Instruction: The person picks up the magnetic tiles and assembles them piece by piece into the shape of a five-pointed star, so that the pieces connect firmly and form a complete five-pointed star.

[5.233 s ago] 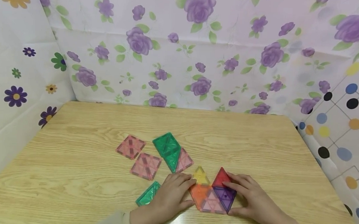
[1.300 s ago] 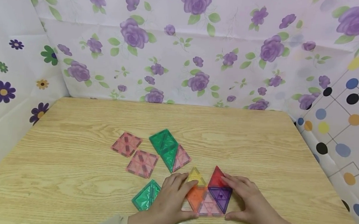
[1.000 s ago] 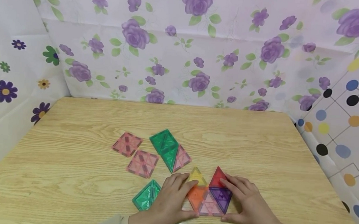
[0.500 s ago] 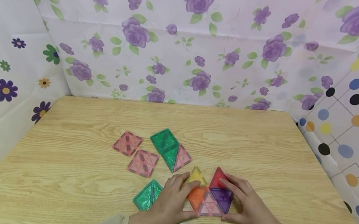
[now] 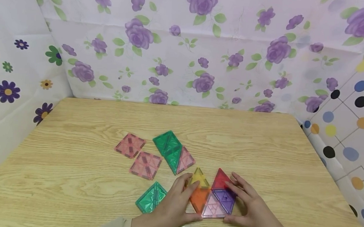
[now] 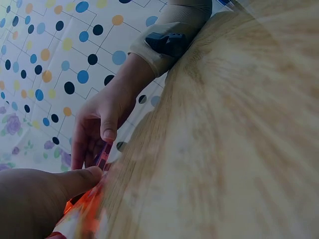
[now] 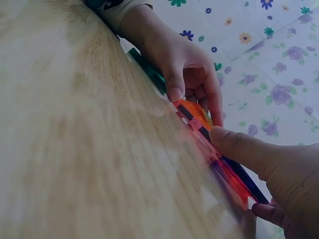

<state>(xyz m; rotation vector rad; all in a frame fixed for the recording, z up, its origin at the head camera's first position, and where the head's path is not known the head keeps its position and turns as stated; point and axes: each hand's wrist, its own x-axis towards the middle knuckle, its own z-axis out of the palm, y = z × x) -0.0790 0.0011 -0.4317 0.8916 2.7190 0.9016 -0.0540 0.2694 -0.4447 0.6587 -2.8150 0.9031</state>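
Note:
Five-sided colour play comes from a joined row of translucent triangular magnetic tiles at the front of the table: yellow (image 5: 198, 179), orange (image 5: 199, 199), pink (image 5: 213, 208), purple (image 5: 226, 199) and red (image 5: 220, 180). My left hand (image 5: 173, 201) grips its left side, thumb at the near edge, a finger over the yellow and orange tiles. On the right side my right hand (image 5: 254, 206) holds it, thumb at the near corner, index finger on the red tile. The right wrist view shows the pink tile's edge (image 7: 199, 129) between both thumbs, seemingly just off the wood.
Left of the hands lies a green tile pair (image 5: 151, 197), partly behind the left hand. Farther back are two pink square shapes (image 5: 130, 145) and a green group (image 5: 169, 148) with a pink triangle (image 5: 186, 160) against it. Patterned cloth (image 5: 178, 53) walls the wooden table (image 5: 253, 139).
The pink and purple tiles look paler than half a second ago, as if the joined row has tilted or risen slightly. Some right fingers have spread away from the red tile.

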